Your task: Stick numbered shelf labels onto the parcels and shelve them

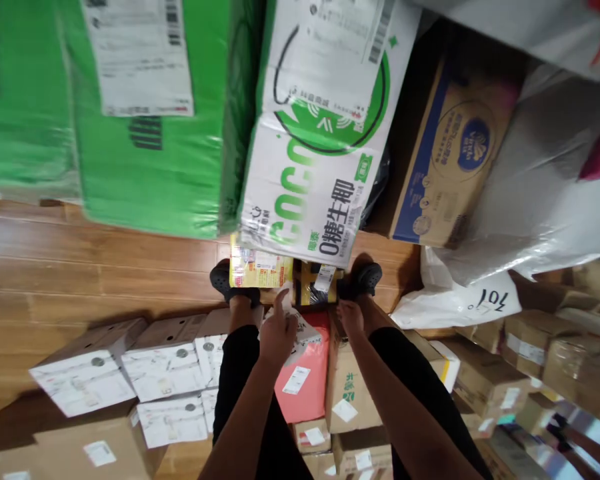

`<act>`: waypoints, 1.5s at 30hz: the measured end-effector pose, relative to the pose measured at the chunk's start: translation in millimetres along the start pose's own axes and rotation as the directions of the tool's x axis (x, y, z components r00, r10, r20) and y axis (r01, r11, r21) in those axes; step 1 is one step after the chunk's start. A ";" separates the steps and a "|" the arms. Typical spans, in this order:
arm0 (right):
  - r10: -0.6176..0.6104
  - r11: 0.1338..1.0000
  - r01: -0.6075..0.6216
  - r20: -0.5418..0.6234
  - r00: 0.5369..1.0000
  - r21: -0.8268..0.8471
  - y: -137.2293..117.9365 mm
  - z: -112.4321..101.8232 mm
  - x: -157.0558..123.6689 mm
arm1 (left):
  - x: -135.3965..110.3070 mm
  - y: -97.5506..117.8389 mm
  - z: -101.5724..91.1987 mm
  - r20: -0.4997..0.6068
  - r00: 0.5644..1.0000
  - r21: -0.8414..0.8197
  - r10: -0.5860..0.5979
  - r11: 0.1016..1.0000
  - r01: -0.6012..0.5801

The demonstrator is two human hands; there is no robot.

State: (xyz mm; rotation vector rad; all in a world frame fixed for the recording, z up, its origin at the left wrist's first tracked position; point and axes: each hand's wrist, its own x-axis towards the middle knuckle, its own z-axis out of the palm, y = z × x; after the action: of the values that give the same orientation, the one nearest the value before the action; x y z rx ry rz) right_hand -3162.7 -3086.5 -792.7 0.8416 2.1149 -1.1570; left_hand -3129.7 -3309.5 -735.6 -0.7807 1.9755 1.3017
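Note:
I stand looking down at my black-trousered legs and dark shoes on a wooden floor [80, 267]. My left hand [277, 337] is closed on a small white packet [304, 330], its index finger stretched out toward a yellow printed parcel [257, 267] between my feet. My right hand [351, 317] hangs by my right shoe, close to a small dark parcel with yellow tape [314, 283]. Only the back of that hand shows, with the fingers turned under and hidden. A red mailer bag [305, 377] lies under my arms.
A white carton with green print [320, 133] and green-wrapped boxes [145, 147] tower ahead. A brown and blue carton [450, 153] and white plastic bags [535, 193] fill the right. White flat boxes [165, 363] and brown cartons [347, 393] crowd round my legs.

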 end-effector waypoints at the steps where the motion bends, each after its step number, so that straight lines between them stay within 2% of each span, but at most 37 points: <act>1: -0.011 1.000 0.010 0.092 0.996 0.010 -19.5 8.0 -13.3 | -11.3 1.5 -8.1 -0.030 0.999 -0.119 0.025 0.993 -0.028; 3: -0.047 0.999 0.037 0.306 0.951 0.039 -58.5 22.3 -41.6 | -31.6 3.5 -19.2 -0.034 0.999 -0.315 0.018 0.949 -0.028; 6: -0.074 0.997 0.072 0.540 0.839 0.024 -106.9 36.6 -76.9 | -54.0 4.0 -28.7 0.005 1.000 -0.547 -0.027 0.836 0.026; 9: 0.006 0.999 -0.034 0.611 0.792 0.034 -132.4 45.2 -93.5 | -63.9 3.0 -40.3 0.045 0.996 -0.720 -0.077 0.689 0.086; 12: 0.049 0.987 -0.135 0.655 0.754 0.082 -140.3 54.3 -100.5 | -64.1 2.9 -56.8 0.036 0.993 -0.842 -0.117 0.531 0.093; 14: 0.030 0.982 -0.140 0.637 0.770 0.124 -143.1 61.9 -106.5 | -62.0 2.5 -67.6 0.011 0.990 -0.878 -0.138 0.473 0.075; 16: 0.006 0.978 -0.125 0.575 0.818 0.169 -146.3 70.1 -113.5 | -60.1 0.8 -76.5 0.015 0.988 -0.871 -0.153 0.483 0.088; 19: -0.002 0.970 -0.110 0.461 0.887 0.216 -150.8 81.5 -119.8 | -58.9 -4.3 -86.3 0.101 0.985 -0.793 -0.137 0.587 0.163; 22: 0.039 0.957 -0.150 0.403 0.914 0.247 -153.8 89.8 -118.3 | -59.0 -8.0 -94.4 0.171 0.977 -0.707 -0.128 0.674 0.212; 25: 0.051 0.952 -0.158 0.372 0.927 0.263 -159.4 95.5 -115.3 | -59.6 -7.2 -103.1 0.168 0.974 -0.675 -0.149 0.703 0.224; 31: 0.032 0.968 -0.122 0.378 0.925 0.219 -179.5 105.8 -122.1 | -62.8 -6.6 -120.7 0.107 0.983 -0.692 -0.147 0.700 0.179; 34: 0.009 0.972 -0.096 0.374 0.927 0.214 -187.1 110.9 -128.1 | -66.6 -9.3 -128.6 0.108 0.987 -0.690 -0.117 0.707 0.159; 39: -0.063 0.987 -0.001 0.394 0.917 0.159 -197.2 118.4 -143.8 | -76.8 -14.1 -146.6 0.056 0.998 -0.728 -0.029 0.682 0.060; 45: -0.118 0.992 0.094 0.361 0.925 0.084 -208.9 124.8 -162.4 | -86.1 -24.0 -172.2 0.106 0.994 -0.681 0.004 0.729 0.069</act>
State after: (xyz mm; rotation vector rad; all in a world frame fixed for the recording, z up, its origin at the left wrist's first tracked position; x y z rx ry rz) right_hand -3193.6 -3324.3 -625.1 0.4951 1.8392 -1.3303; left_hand -3090.1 -3467.1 -629.6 -1.0476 1.3579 2.0460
